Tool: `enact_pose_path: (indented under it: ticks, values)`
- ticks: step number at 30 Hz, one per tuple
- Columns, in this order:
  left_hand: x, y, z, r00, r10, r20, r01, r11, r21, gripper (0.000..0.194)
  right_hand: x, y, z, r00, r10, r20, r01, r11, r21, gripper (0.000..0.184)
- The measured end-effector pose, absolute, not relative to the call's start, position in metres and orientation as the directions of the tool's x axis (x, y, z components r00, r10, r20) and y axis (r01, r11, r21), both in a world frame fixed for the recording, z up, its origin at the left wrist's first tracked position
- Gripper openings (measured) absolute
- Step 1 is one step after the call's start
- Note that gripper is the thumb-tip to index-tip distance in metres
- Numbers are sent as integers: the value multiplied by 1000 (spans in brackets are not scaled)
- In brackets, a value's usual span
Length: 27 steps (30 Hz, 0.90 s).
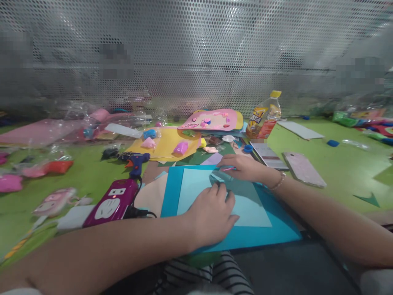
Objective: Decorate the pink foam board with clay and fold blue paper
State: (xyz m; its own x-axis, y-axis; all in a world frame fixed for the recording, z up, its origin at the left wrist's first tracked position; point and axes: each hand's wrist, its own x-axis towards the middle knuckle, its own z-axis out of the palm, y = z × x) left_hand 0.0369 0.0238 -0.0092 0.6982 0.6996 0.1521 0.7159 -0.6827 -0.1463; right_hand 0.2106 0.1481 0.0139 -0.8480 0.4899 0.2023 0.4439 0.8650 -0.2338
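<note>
A pale blue sheet of paper lies on a larger bright blue sheet at the table's front edge. My left hand rests on the pale sheet with its fingers apart, holding nothing. At the sheet's upper edge, my right hand is closed on a thin pink stick-like thing, mostly hidden by the fingers. Just under its tip is a small light blue strip or fold; I cannot tell whether it is part of the sheet.
On the left are a purple power strip and a blue glue gun. Behind lie yellow sheets, clay packets and a decorated pink card. A drink bottle and two phones, one white-screened, one pink-cased, stand or lie right.
</note>
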Motion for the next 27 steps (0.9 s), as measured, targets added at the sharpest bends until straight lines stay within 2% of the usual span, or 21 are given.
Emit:
enact_pose_path:
  ticks: [4,7,14,17,19,22,27]
  values:
    - [37,24,-10,686,713,144,727,-673,-133,55,212,152,11,-794,541,277,505,841,-195,23]
    - [37,24,-10,675,725,137,738,-666,-108,56,216,156,11,-792,521,319,490,853,-178,23]
    - [35,25,-4,557,824,101,830,-554,-56,67,222,155,14,-877,415,242,399,910,-116,37]
    - [34,27,-1,549,832,78,836,-547,-46,69,219,155,13,-879,408,245,369,910,-191,29]
    - [34,28,0,550,832,72,835,-548,-53,69,217,157,11,-861,435,262,378,894,-241,31]
    - [34,28,0,553,830,74,833,-548,-79,70,215,161,7,-776,569,272,501,818,-281,38]
    - [36,27,2,577,810,110,815,-559,-152,73,216,163,4,-647,724,238,594,674,-439,19]
